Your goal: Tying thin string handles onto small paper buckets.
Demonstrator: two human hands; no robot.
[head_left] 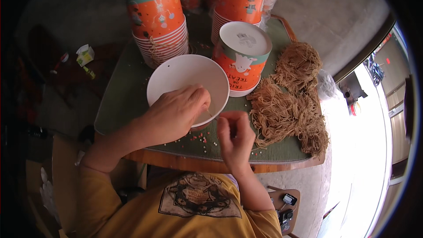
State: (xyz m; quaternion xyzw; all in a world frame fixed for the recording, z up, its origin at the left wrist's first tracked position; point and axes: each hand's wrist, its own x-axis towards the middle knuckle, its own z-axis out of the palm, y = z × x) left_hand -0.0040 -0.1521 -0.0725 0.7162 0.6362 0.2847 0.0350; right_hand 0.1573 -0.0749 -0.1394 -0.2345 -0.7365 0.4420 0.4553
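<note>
A paper bucket (189,72) stands mouth up in front of me, its white inside showing and a small dark hole near its far left rim. My left hand (178,110) reaches over the mouth, fingers closed in a pinch at the near right wall. A short bit of tan cord (208,112) runs from these fingers toward the rim. Just outside that rim, my right hand (235,139) is closed, thumb against curled fingers, at the cord's outer side; its grip on the cord is partly hidden.
Stacks of upturned orange and teal buckets (158,13) (244,55) (242,0) stand behind. Bundles of tan cord (286,110) lie at the right of the green tabletop (119,105). Small paper dots (200,139) are scattered near the front edge. A stool (288,211) stands below right.
</note>
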